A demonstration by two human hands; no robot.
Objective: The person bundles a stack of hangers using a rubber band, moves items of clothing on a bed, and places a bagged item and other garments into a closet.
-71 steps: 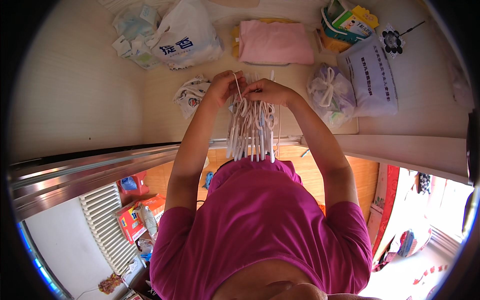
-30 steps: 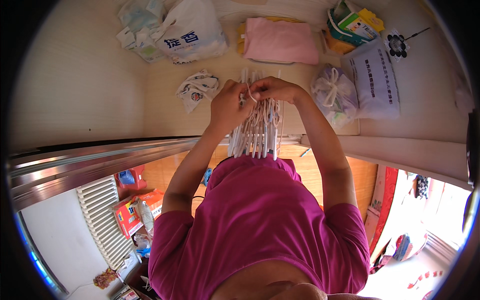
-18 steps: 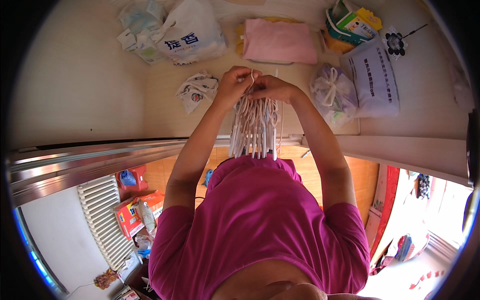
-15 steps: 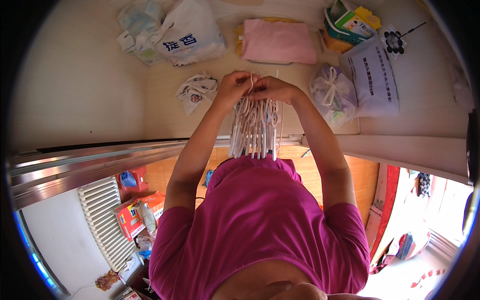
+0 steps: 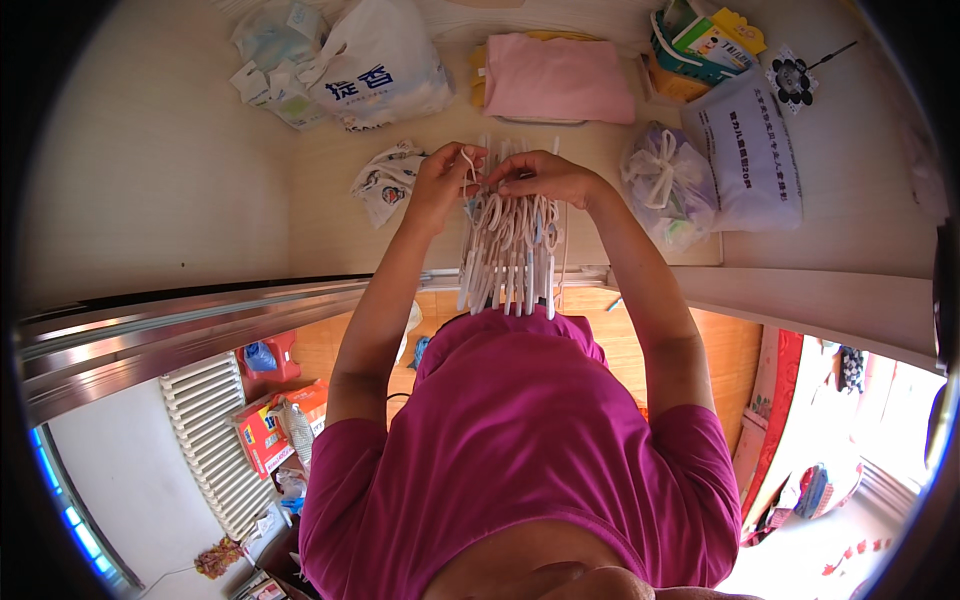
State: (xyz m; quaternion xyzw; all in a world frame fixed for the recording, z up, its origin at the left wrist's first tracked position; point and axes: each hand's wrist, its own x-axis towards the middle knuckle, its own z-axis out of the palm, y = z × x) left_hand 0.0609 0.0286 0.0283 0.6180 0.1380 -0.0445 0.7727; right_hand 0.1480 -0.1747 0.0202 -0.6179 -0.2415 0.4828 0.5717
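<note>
A bunch of whitish plastic clothes hangers (image 5: 508, 240) lies across the shelf's front edge, their straight bars pointing toward my body. At its far left end, my left hand (image 5: 445, 183) is closed in a pinch on a thin, pale, curved piece that looks like a hanger's hook. My right hand (image 5: 545, 178) bends over the far end of the bunch with thumb and fingers together at the hanger tops. What exactly sits between its fingertips is partly hidden. A crumpled white printed cloth or bag (image 5: 388, 183) lies just left of my left hand.
On the wooden shelf (image 5: 590, 235) are a white plastic bag (image 5: 385, 65), a folded pink cloth (image 5: 560, 78), a green basket with boxes (image 5: 690, 60), a tied clear bag (image 5: 665, 190) and a white printed package (image 5: 745, 155). A metal track (image 5: 200, 335) runs along the shelf front.
My hands have parted slightly. The left has moved left with the curved pale piece, while the right stays over the bunch.
</note>
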